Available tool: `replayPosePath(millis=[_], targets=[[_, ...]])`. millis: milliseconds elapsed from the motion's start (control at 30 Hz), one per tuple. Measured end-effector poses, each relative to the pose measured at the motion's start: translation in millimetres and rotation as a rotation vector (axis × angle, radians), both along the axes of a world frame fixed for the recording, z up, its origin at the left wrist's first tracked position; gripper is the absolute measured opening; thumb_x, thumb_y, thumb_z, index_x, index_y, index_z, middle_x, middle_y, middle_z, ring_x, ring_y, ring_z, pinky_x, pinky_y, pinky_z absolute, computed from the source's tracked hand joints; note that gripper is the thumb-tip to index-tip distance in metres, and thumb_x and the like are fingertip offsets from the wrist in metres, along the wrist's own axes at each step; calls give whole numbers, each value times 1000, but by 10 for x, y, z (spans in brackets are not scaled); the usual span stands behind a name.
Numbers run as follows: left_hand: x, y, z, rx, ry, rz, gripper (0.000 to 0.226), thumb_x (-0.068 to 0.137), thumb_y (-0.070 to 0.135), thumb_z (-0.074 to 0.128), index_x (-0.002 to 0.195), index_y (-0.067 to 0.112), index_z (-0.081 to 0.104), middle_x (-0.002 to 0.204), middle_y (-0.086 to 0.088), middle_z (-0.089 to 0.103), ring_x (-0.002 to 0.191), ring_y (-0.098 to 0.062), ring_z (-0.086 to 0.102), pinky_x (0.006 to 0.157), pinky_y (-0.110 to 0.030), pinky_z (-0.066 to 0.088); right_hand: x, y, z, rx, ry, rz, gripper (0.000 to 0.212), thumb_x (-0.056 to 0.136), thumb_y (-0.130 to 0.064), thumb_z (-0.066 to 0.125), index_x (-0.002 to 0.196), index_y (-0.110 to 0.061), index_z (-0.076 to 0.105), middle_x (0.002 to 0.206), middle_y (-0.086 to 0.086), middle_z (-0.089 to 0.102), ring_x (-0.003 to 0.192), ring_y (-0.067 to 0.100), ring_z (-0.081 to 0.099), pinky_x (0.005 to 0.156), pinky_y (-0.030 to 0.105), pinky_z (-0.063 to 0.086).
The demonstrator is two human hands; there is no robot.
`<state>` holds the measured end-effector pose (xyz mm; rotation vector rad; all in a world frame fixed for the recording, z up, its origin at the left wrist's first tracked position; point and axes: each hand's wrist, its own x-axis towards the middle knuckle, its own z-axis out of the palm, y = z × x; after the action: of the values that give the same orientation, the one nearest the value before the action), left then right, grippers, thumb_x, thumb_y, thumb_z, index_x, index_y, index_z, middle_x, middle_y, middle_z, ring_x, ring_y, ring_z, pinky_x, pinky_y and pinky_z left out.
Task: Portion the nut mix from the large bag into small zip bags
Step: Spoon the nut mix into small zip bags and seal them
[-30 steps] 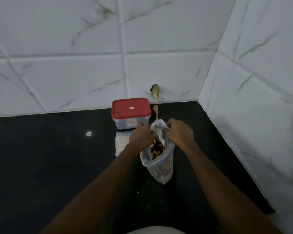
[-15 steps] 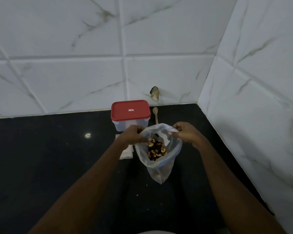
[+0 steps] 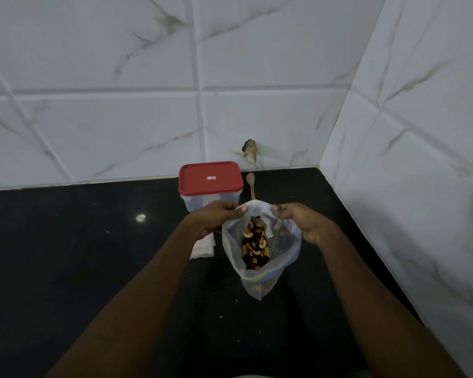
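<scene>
Home kitchen corner: black stone counter [image 3: 66, 268], white marble-look wall tiles [image 3: 93, 64], red-lidded food container [image 3: 210, 185], wooden spoon [image 3: 251, 184].

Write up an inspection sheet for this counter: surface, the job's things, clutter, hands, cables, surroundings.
Surface: black counter, a few pale specks, one bright reflection of a light.
Job's things: large bag, clear, its mouth held open, nut mix inside; white flat pile beside it, partly under the left wrist, possibly the small zip bags, cannot tell.
Clutter: red-lidded container, closed, at the back wall; wooden spoon lying to its right.
Hands: left hand and right hand each pinch the bag's rim, on opposite sides.
Cables: nothing seen.
Surroundings: white marbled wall tiles behind and at right; brown damaged spot low on the back wall.
</scene>
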<state>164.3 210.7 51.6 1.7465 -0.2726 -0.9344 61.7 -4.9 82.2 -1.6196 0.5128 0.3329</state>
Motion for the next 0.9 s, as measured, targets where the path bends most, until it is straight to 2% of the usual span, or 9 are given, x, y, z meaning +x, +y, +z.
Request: replayPosePath(millis=[100, 167, 267, 333, 400, 600, 733, 833, 900], targets=[[-40, -36, -34, -141, 227, 161, 56, 76, 44, 76, 118, 9, 67, 115, -17, 68, 104, -32, 65, 92, -47, 52, -38, -5, -101, 354, 8, -151, 32, 97, -24, 56, 118, -2, 66, 109, 19, 68, 104, 30, 61, 105, 48, 43], [-95, -128, -45, -143, 286, 286, 55, 76, 43, 77, 118, 9, 66, 118, -18, 67, 109, -34, 63, 96, -50, 51, -37, 12, -181, 377, -18, -147, 35, 97, -28, 56, 121, -2, 64, 115, 19, 66, 107, 29, 62, 102, 47, 46], [-147, -215, -55, -130, 289, 354, 41, 79, 34, 75, 114, 13, 67, 123, -16, 63, 112, -35, 60, 100, -54, 48, -62, 91, -141, -61, 41, -34, 26, 97, -28, 57, 119, -13, 61, 109, 6, 65, 98, 19, 62, 78, 33, 52], [-198, -205, -8, -163, 285, 341, 19, 89, 19, 67, 107, 17, 67, 124, -15, 61, 114, -33, 58, 100, -52, 48, -104, 74, -172, -408, 88, -32, 22, 97, -28, 58, 116, -17, 60, 100, 1, 61, 88, 13, 59, 64, 25, 44], [-221, -203, 8, -205, 289, 331, 19, 92, 6, 59, 104, 20, 66, 125, -13, 59, 116, -31, 56, 99, -49, 48, -152, 56, -187, -451, 55, -83, 20, 97, -25, 58, 113, -16, 63, 101, 2, 62, 85, 11, 57, 63, 24, 43], [-351, -343, 55, -512, 494, 452, 28, 93, 0, 55, 116, 13, 65, 114, -16, 66, 102, -30, 63, 79, -45, 53, -194, 142, -104, 333, -45, -263, 25, 95, -16, 60, 118, -7, 63, 116, 15, 65, 108, 28, 61, 85, 42, 53], [-412, -326, 10, -515, 406, 501, 35, 90, -7, 55, 120, 9, 63, 116, -14, 66, 100, -25, 65, 79, -38, 55, -197, 148, -219, 199, -20, -251, 22, 92, -12, 63, 114, -11, 63, 120, 14, 64, 113, 28, 61, 98, 47, 51], [-422, -224, -39, -355, 221, 431, 35, 86, -8, 61, 115, 12, 62, 111, -7, 68, 107, -22, 63, 85, -34, 52, -238, 116, -255, -4, 25, -198, 28, 91, -13, 66, 118, -9, 62, 117, 12, 66, 104, 24, 66, 85, 39, 57], [-408, -140, -81, -99, 23, 290, 32, 88, 5, 66, 119, 12, 60, 114, -4, 66, 107, -20, 62, 85, -32, 52, -256, 121, -249, -109, 59, -156, 26, 91, -17, 67, 115, -7, 62, 110, 12, 67, 97, 22, 68, 74, 32, 59]])
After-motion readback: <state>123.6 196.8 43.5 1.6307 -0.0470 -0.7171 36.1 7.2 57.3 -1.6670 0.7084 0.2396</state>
